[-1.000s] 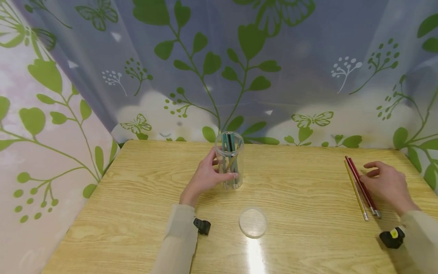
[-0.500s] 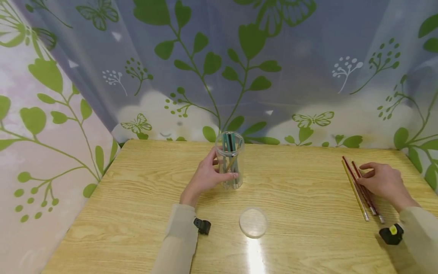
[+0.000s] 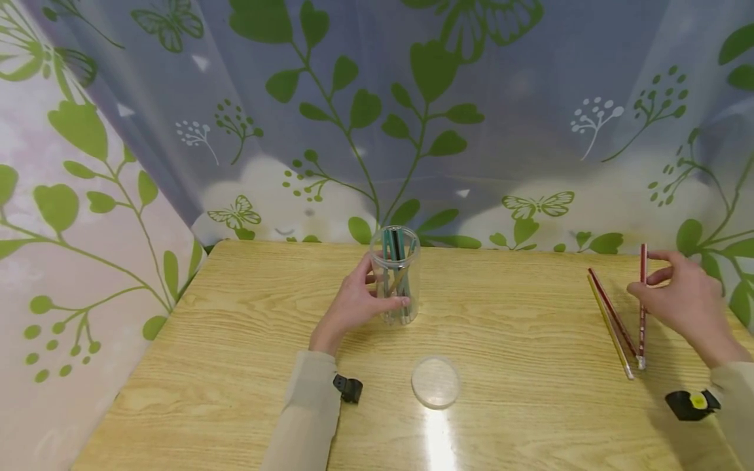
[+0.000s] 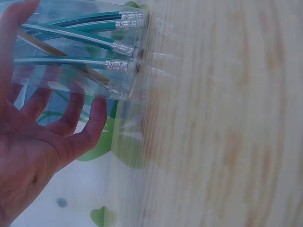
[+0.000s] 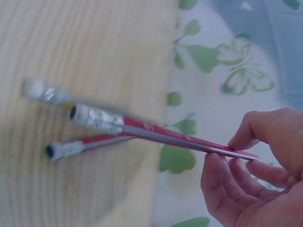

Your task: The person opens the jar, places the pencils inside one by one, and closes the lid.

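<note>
Clear cylinder (image 3: 415, 286) gripped by left fingers (image 4: 97, 117); slim red pencil (image 5: 165, 135) pinched by right fingers (image 5: 214, 182); round disc (image 3: 436, 383) shown in head view only.

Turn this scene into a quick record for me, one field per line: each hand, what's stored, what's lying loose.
Left hand: grips a clear cylindrical jar
Right hand: pinches a slim red pencil, eraser end toward the light wooden table
In the jar: teal pencils and a brown pencil, eraser ends down
Lying loose: a second red pencil and a slim yellow pencil
Also loose: clear round disc, flat on the table
</note>
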`<state>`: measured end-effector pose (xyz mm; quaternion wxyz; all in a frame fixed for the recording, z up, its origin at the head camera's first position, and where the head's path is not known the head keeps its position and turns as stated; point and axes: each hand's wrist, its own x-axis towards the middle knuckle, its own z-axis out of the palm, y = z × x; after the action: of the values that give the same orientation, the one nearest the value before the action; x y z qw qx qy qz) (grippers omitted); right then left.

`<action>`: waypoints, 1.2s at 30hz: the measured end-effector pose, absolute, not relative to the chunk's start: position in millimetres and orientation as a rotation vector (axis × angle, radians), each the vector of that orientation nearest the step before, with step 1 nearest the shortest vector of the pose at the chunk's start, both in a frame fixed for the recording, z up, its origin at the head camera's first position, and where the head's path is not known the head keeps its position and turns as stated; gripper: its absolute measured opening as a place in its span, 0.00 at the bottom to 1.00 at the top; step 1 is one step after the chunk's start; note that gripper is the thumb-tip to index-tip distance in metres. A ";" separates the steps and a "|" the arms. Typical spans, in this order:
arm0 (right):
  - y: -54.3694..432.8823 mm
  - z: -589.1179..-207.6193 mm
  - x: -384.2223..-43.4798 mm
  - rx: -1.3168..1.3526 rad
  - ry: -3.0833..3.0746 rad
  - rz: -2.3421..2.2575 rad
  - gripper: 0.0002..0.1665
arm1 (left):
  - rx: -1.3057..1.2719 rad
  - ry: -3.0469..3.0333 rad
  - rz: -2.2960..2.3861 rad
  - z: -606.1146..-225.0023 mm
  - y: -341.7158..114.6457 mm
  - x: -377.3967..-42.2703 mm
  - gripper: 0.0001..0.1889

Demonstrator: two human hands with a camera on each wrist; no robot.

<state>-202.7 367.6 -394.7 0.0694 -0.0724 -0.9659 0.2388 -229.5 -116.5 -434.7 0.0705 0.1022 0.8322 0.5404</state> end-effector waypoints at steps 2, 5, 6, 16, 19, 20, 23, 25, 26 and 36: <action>362.0 -389.9 -200.2 -0.245 -2.863 0.763 0.44 | 0.310 2.503 1.625 -434.6 -116.7 -229.4 0.42; 354.7 -382.8 -197.9 -0.248 -2.805 0.864 0.46 | 0.307 2.497 1.629 -434.8 -117.0 -229.5 0.41; 352.7 -380.6 -197.5 -0.243 -2.788 0.890 0.47 | 0.306 2.495 1.630 -434.9 -117.1 -229.4 0.41; 328.4 -358.4 -195.5 -0.212 -2.643 1.061 0.53 | 0.308 2.493 1.634 -435.8 -117.2 -230.0 0.40; 317.5 -351.8 -193.3 -0.210 -2.589 1.100 0.53 | 0.316 2.493 1.637 -435.5 -117.1 -230.0 0.40; 313.4 -349.6 -192.4 -0.206 -2.563 1.130 0.52 | 0.319 2.494 1.639 -435.4 -117.1 -230.0 0.39; 302.0 -341.7 -189.3 -0.192 -2.487 1.198 0.49 | 0.326 2.496 1.641 -435.2 -117.0 -230.2 0.39; 294.2 -335.9 -187.4 -0.181 -2.430 1.258 0.47 | 0.325 2.496 1.642 -435.3 -117.1 -230.3 0.39; 290.2 -332.9 -186.7 -0.174 -2.403 1.272 0.46 | 0.324 2.496 1.642 -435.4 -117.2 -230.3 0.39; 248.1 -305.3 -181.5 0.046 -2.041 1.492 0.41 | 0.334 2.489 1.657 -436.2 -117.2 -230.6 0.39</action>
<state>-181.5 248.1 -305.3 0.3019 0.0175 -0.7695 0.5626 -230.6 -117.2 -436.2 0.0662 0.1108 0.8254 0.5496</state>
